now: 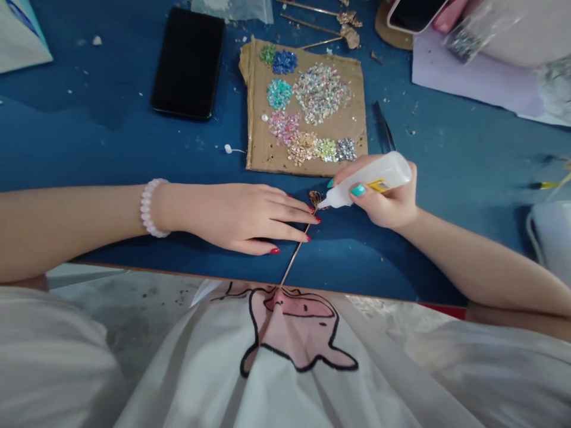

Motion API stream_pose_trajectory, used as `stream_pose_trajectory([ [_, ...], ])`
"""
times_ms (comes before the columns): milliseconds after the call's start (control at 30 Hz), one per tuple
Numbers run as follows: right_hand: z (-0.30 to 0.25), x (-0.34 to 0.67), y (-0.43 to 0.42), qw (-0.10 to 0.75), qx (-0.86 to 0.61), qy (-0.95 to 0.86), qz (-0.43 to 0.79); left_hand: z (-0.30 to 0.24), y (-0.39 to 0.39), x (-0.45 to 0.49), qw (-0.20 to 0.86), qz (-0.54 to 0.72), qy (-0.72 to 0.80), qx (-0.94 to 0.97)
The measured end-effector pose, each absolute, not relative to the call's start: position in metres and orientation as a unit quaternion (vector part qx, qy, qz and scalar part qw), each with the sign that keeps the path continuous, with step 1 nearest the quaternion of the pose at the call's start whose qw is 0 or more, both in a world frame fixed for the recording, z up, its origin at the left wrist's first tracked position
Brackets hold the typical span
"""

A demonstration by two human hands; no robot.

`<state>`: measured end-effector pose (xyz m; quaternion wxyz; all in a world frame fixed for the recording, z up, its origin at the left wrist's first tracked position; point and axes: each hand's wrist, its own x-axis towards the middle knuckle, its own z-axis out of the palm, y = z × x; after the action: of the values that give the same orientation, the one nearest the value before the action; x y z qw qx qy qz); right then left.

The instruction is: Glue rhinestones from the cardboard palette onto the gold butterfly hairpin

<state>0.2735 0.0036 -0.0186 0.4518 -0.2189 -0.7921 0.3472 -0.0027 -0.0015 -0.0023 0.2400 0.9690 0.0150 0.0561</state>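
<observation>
My left hand lies flat with its fingers stretched out. Its fingertips touch a thin gold-coloured hair stick, which slants from the table edge up to an ornate metal head. In my right hand is a white squeeze glue bottle, tilted so that its nozzle meets or nearly meets the ornate head. Just beyond both hands, a cardboard piece bears several heaps of small rhinestones sorted by colour.
Black tweezers lie right of the cardboard. A black tablet-like device is to its left. More gold sticks with ornate heads lie behind. At the far right are a phone, purple sheet and plastic bag.
</observation>
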Motion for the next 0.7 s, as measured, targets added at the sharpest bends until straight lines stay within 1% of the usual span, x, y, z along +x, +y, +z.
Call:
stream_pose_trajectory([
  [333,-0.0183,0.2716,0.0047,0.458,-0.214,-0.788,0.351,-0.0029,-0.0007,-0.0038,0.193,0.056,-0.001,0.980],
  [700,-0.0194,0.2720,0.0054,0.458,-0.213,-0.780,0.370,-0.0038,-0.0012,-0.0031,0.199,0.051,0.003,0.979],
])
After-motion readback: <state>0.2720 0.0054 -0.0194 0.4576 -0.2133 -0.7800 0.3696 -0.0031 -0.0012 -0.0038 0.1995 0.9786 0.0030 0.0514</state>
